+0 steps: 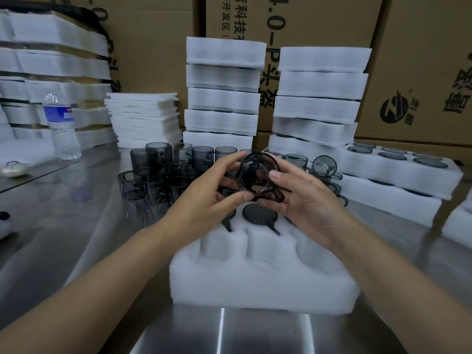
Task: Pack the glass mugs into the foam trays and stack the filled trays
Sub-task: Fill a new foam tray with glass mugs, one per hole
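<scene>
Both hands hold one smoky grey glass mug (256, 172) above the white foam tray (263, 284), its mouth tilted toward me. My left hand (204, 200) grips its left side and rim; my right hand (304, 200) cups its right side with a finger near the handle. The tray's near row of pockets is empty; a dark mug (259, 213) sits upside down in a far pocket, partly hidden by my hands. Several loose mugs (163, 172) stand clustered on the steel table behind.
Two tall stacks of foam trays (222, 98) (319, 100) stand at the back. A filled tray (398, 169) rests on another at right. Flat foam sheets (143, 118), a water bottle (62, 129) and cardboard boxes (421, 60) surround the table (76, 238).
</scene>
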### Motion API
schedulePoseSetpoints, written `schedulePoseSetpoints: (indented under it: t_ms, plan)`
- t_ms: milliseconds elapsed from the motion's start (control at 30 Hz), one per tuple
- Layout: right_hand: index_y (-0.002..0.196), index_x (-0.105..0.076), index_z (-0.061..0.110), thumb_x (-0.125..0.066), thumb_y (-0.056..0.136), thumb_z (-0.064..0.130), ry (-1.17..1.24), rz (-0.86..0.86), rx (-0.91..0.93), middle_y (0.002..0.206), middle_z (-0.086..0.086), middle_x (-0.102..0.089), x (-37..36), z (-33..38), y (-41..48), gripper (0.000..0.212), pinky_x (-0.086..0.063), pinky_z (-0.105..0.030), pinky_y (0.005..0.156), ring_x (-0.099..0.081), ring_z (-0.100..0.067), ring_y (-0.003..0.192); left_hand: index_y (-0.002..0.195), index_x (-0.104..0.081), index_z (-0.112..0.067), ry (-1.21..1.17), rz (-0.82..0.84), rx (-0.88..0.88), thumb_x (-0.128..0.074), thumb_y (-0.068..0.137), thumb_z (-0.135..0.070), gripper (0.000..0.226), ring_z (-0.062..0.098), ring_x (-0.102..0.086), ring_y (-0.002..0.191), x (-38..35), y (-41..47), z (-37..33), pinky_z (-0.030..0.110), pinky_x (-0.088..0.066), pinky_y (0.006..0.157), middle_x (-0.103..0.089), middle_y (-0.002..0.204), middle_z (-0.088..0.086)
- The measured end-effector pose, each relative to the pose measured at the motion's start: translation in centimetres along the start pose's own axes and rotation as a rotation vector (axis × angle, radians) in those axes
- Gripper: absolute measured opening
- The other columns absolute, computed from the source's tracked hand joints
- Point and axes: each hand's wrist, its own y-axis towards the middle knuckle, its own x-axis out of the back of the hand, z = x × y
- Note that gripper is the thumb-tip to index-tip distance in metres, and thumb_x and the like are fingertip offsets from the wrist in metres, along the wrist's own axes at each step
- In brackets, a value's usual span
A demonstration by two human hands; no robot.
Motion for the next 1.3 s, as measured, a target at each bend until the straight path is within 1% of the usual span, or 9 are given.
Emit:
schedulePoseSetpoints:
  t_ms: [100, 300, 500, 733, 867, 1000, 1100, 1233, 1300]
  plan:
    - [0.130, -0.058, 0.021, -0.063, 0.076, 0.027, 0.001, 0.002, 0.007, 0.121, -0.008, -0.067, 0.15, 0.06, 0.02, 0.054, -0.053, -0.034, 0.085, -0.065, -0.023, 0.103, 0.128, -0.032, -0.054, 0.023, 0.003, -0.019, -0.065, 0.088, -0.020, 0.061, -0.011, -0.054, 0.105, -0.03, 0.02, -0.22, 0.007, -0.045, 0.069, -0.052, 0.122, -0.026]
    - [0.126, -0.060, 0.023, -0.063, 0.075, 0.029, -0.021, -0.002, 0.017, 0.120, -0.005, -0.068, 0.23, -0.05, 0.12, 0.051, -0.053, -0.034, 0.083, -0.066, -0.020, 0.103, 0.125, -0.033, -0.056, 0.037, -0.003, -0.012, -0.065, 0.089, -0.019, 0.061, -0.012, -0.053, 0.104, -0.04, 0.00, -0.21, 0.006, -0.043, 0.067, -0.052, 0.118, -0.030]
    - [0.126, -0.061, 0.021, -0.065, 0.073, 0.033, -0.019, -0.011, 0.014, 0.111, -0.006, -0.071, 0.09, -0.09, 0.12, 0.054, -0.055, -0.026, 0.069, -0.069, -0.017, 0.089, 0.126, -0.036, -0.048, 0.037, 0.007, 0.013, -0.061, 0.090, -0.026, 0.049, -0.010, -0.054, 0.103, -0.06, 0.09, 0.07, 0.006, -0.042, 0.066, -0.054, 0.121, -0.022]
    - [0.121, -0.063, 0.019, -0.064, 0.076, 0.036, -0.031, -0.004, 0.000, 0.108, -0.006, -0.071, 0.31, -0.27, 0.26, 0.048, -0.056, -0.026, 0.068, -0.069, -0.018, 0.086, 0.130, -0.042, -0.038, 0.056, 0.010, 0.022, -0.060, 0.089, -0.034, 0.045, -0.008, -0.054, 0.099, -0.02, 0.11, 0.53, 0.006, -0.040, 0.065, -0.057, 0.119, -0.016]
    - [0.123, -0.062, 0.020, -0.059, 0.083, 0.031, -0.050, 0.009, -0.012, 0.108, -0.006, -0.071, 0.47, -0.33, 0.34, 0.041, -0.056, -0.027, 0.072, -0.068, -0.016, 0.087, 0.127, -0.041, -0.043, 0.054, -0.003, 0.015, -0.063, 0.084, -0.038, 0.049, -0.008, -0.052, 0.102, 0.00, 0.08, 0.45, 0.007, -0.043, 0.067, -0.054, 0.122, -0.017]
    - [0.122, -0.064, 0.024, -0.056, 0.088, 0.026, -0.082, 0.018, -0.003, 0.113, -0.004, -0.070, 0.46, -0.36, 0.26, 0.036, -0.054, -0.028, 0.077, -0.067, -0.015, 0.096, 0.129, -0.031, -0.056, 0.045, 0.020, -0.001, -0.075, 0.078, -0.030, 0.072, -0.007, -0.051, 0.107, 0.03, -0.09, 0.20, 0.015, -0.050, 0.072, -0.042, 0.131, -0.029]
    - [0.119, -0.067, 0.026, -0.056, 0.089, 0.025, -0.116, 0.007, 0.004, 0.114, -0.004, -0.070, 0.40, -0.32, 0.11, 0.032, -0.053, -0.028, 0.074, -0.066, -0.015, 0.092, 0.134, -0.027, -0.056, 0.057, 0.041, -0.008, -0.077, 0.075, -0.031, 0.081, -0.005, -0.052, 0.107, 0.11, -0.16, -0.02, 0.022, -0.053, 0.076, -0.037, 0.135, -0.035]
    - [0.117, -0.069, 0.027, -0.064, 0.082, 0.026, -0.160, -0.008, 0.003, 0.117, -0.006, -0.068, 0.18, -0.29, 0.04, 0.036, -0.052, -0.032, 0.081, -0.064, -0.018, 0.096, 0.137, -0.032, -0.052, 0.100, 0.053, -0.036, -0.078, 0.074, -0.030, 0.082, -0.005, -0.051, 0.106, 0.16, -0.23, -0.17, 0.025, -0.053, 0.077, -0.037, 0.130, -0.035]
    - [0.111, -0.071, 0.028, -0.066, 0.076, 0.030, -0.165, 0.002, 0.014, 0.112, -0.005, -0.071, 0.03, -0.30, -0.02, 0.035, -0.051, -0.032, 0.082, -0.066, -0.017, 0.098, 0.138, -0.034, -0.050, 0.118, 0.062, -0.066, -0.079, 0.072, -0.028, 0.082, -0.001, -0.052, 0.106, 0.20, -0.26, -0.21, 0.025, -0.052, 0.076, -0.038, 0.130, -0.033]
